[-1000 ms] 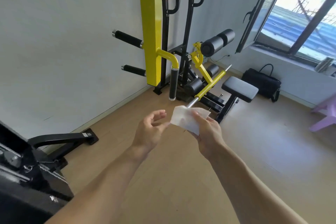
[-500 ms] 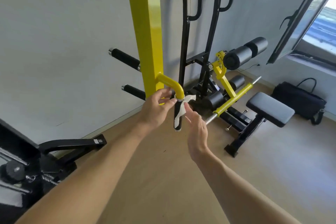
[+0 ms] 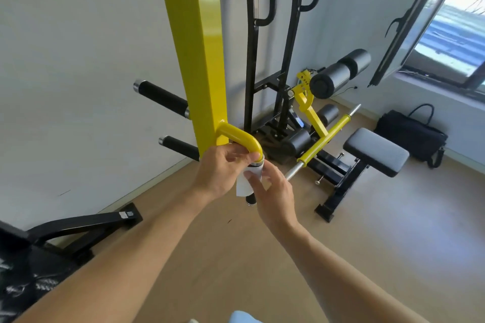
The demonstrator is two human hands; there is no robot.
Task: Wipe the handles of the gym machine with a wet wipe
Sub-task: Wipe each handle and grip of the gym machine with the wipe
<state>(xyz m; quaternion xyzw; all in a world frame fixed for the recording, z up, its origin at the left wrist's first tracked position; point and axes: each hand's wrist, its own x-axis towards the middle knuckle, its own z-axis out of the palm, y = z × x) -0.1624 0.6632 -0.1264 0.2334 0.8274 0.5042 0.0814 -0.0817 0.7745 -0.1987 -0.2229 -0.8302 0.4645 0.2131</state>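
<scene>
A black foam handle (image 3: 251, 199) hangs down from a curved yellow tube (image 3: 241, 137) on the machine's yellow post (image 3: 199, 47). A white wet wipe (image 3: 245, 182) is wrapped around the upper part of that handle. My left hand (image 3: 223, 170) grips the wipe and handle from the left, just under the yellow bend. My right hand (image 3: 273, 191) presses the wipe against the handle from the right, fingers curled around it. Only the handle's lower tip shows below the wipe. Two more black handles (image 3: 161, 98) (image 3: 179, 147) stick out to the left of the post.
A padded grey seat (image 3: 376, 152) on a black frame stands to the right, with a yellow bar (image 3: 324, 139) and black foam rollers (image 3: 338, 73) behind it. A black bag (image 3: 412, 136) lies by the wall under an open window (image 3: 409, 21). Another black machine base (image 3: 78, 228) sits at lower left.
I have come closer to the machine. Both hands went from holding the wipe in the air to wrapping it around the hanging handle, and now close more tightly on it.
</scene>
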